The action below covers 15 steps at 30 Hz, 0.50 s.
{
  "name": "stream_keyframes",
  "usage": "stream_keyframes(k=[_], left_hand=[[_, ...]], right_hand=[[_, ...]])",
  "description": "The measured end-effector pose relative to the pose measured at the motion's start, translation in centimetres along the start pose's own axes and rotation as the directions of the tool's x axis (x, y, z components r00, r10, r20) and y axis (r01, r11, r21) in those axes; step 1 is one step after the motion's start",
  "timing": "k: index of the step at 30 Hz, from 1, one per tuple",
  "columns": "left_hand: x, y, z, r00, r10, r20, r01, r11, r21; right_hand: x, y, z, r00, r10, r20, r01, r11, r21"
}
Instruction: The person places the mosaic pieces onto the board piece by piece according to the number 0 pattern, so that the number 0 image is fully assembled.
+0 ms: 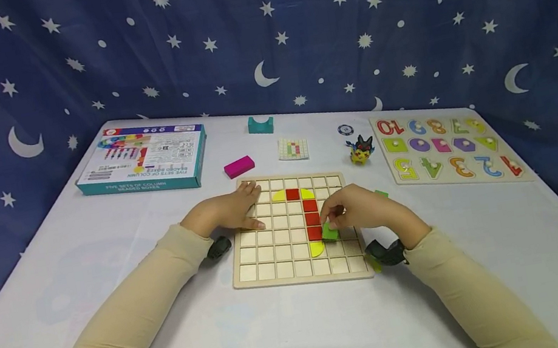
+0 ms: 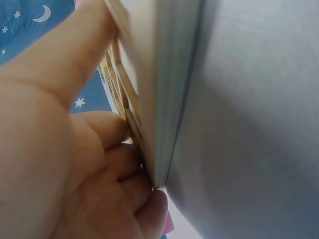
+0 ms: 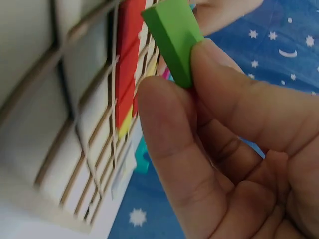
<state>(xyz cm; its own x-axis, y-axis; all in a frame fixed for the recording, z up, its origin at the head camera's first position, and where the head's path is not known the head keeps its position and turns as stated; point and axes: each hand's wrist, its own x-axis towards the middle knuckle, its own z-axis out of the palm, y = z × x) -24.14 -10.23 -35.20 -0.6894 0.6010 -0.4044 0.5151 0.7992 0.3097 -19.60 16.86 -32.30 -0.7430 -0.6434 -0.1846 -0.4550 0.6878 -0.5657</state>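
Observation:
A wooden grid board [image 1: 279, 272] lies on the table with red squares [image 1: 312, 219] and yellow rounded pieces [image 1: 317, 248] set in some of its cells. My right hand [image 1: 362, 207] pinches a green block [image 3: 174, 40] between thumb and finger, just above the cells beside the red column. The block is tilted in the right wrist view. Across the board's upper left edge my left hand [image 1: 226, 210] rests with its fingers spread. In the left wrist view, that hand's thumb and fingertips touch the board [image 2: 137, 74] along its side.
Behind the board are a magenta block [image 1: 240, 167], a small pattern card [image 1: 293, 149] and a teal holder [image 1: 261, 125]. A beaded-toy box [image 1: 143, 159] lies at the back left. To the right stand a small figurine [image 1: 361, 150] and a number puzzle [image 1: 446, 149]. Another green piece [image 1: 382, 193] shows behind my right hand.

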Motion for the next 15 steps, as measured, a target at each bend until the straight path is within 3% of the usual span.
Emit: stream_keyframes(k=[6,11,15], left_hand=[[-0.1,0.0,0.0,1.0,0.005,-0.001,-0.005,1.0,0.005],[-0.2,0.0,-0.1,1.0,0.005,-0.005,-0.005,1.0,0.005],[-0.2,0.0,-0.1,1.0,0.002,-0.005,-0.002,1.0,-0.003]], right_hand=[[1.6,-1.2,1.0,0.999,-0.047,0.023,0.047,0.999,0.003],[2.8,-2.1,1.8,0.997,-0.034,0.069,0.031,0.999,0.045],[3.4,-2.5,2.5,0.995,-0.034,0.096,0.033,0.999,0.018]])
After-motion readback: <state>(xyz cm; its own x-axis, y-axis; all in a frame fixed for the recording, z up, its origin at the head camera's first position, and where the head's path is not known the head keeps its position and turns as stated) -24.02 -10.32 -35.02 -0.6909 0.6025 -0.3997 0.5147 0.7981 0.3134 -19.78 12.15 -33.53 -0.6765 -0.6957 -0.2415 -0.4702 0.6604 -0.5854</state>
